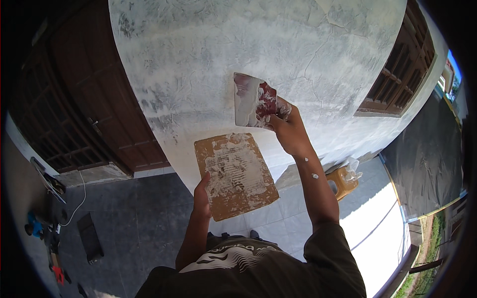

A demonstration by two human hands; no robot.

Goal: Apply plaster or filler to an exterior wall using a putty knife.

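Note:
My right hand (284, 124) grips a wide putty knife (244, 102) by its red handle. White putty coats part of the blade and sticks to my fingers. The blade lies against, or very close to, the patchy white wall (198, 59); I cannot tell if it touches. Lower and to the left, my left hand (201, 196) holds a tan rectangular board (268, 191) by its left edge, thumb on top. Ridged white putty (236, 166) is smeared over the middle of the board. Two white blobs of putty stick to my right forearm.
At left is a brown wooden door (94, 74); at upper right, a brown wooden window (405, 64). A yellowish plastic jerrycan (345, 181) stands by the wall's foot. Tools, a white cable (79, 198) and a dark flat object (89, 238) lie on the left floor.

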